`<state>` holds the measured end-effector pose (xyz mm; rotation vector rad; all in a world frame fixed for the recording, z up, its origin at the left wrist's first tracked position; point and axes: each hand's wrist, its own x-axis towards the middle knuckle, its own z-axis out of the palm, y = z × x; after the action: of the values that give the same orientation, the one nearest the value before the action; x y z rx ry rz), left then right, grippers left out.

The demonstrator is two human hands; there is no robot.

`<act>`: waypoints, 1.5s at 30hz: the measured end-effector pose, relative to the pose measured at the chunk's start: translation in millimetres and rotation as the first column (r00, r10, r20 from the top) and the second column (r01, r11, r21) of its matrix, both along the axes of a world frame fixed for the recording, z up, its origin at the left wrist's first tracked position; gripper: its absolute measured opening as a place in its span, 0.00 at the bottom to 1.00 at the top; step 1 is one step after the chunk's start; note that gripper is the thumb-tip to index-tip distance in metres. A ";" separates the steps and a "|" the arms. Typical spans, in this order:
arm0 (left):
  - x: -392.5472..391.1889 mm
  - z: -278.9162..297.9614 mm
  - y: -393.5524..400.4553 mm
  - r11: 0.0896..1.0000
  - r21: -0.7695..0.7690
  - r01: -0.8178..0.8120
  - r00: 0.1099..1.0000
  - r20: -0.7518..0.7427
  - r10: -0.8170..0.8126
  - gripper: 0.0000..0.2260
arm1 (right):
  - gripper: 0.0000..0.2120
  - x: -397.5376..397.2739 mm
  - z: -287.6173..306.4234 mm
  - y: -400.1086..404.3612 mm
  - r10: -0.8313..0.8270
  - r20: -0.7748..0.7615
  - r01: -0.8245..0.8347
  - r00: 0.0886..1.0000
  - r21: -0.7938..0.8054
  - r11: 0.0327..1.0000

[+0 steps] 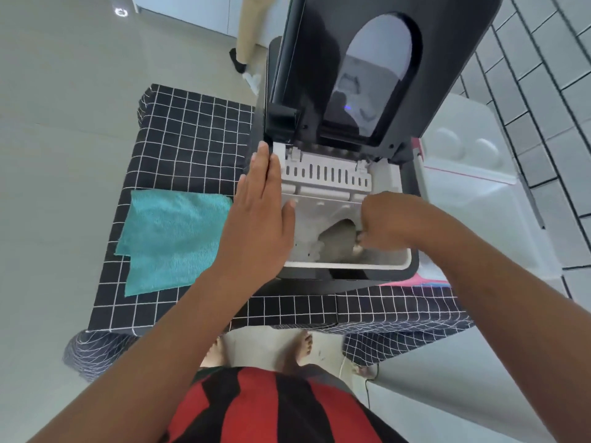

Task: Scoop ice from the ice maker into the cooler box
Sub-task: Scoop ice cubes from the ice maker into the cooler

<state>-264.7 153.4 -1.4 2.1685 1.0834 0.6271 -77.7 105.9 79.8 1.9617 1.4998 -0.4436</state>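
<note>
**Still at the scooping end, nothing seen in the cooler yet**

My left hand (265, 212) lies flat and open along the left edge of the black ice maker with its lid propped up (339, 174); the fingers are stretched out together, gripping nothing, just steadying the machine. My right hand (383, 223) is down inside the white ice basket (351, 265), curled into a loose fist. It looks closed around something small, probably a scoop handle, but the thing itself is hidden under my knuckles, so I cannot tell what I have hold of.

Just below and to the left of my right fingertips sits a pale lump of ice (311, 247) against the basket's near left corner, beside a darker hollow. That is all the ice I can make out.

The white plastic cooler box with its pink trim (473, 193) stands beyond my right wrist, right beside the machine. I judge its lid to be down, with two round recesses showing on top, though glare makes that uncertain. A teal cloth (174, 238) rests on the black grid-patterned tablecloth (192, 132) outside my left hand.

By my reckoning, the lid is up and my hand is in; lifting out the ice, opening the cooler and tipping it in all remain.
</note>
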 end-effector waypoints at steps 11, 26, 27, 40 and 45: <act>-0.3 -1.3 0.0 1.000 -0.028 0.009 1.000 0.029 -0.008 0.28 | 0.14 11.9 -17.7 -32.5 -0.101 -0.136 0.116 0.986 0.112 0.987; 2.4 -3.3 -2.7 0.999 -0.025 -0.029 0.998 0.060 0.031 0.27 | 0.15 25.6 -47.3 -19.4 0.350 0.001 -0.320 0.937 0.408 0.855; 2.7 -2.8 -2.8 0.999 -0.031 -0.033 0.997 0.066 0.035 0.27 | 0.16 26.5 -49.2 -19.6 0.410 0.001 -0.371 0.912 0.429 0.824; 5.6 -1.0 -4.0 0.996 -0.021 -0.085 0.992 0.092 0.086 0.26 | 0.08 31.6 -60.5 -7.0 0.390 -0.291 -0.319 0.874 0.261 0.911; 6.1 -0.5 -4.1 0.996 -0.015 -0.092 0.991 0.094 0.093 0.25 | 0.13 21.3 -73.7 -12.3 0.120 -0.461 -0.041 0.879 0.176 0.983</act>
<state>-258.6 149.3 -1.9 2.0672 1.1387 0.7564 -56.5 93.6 6.1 1.9945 1.9656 -0.8331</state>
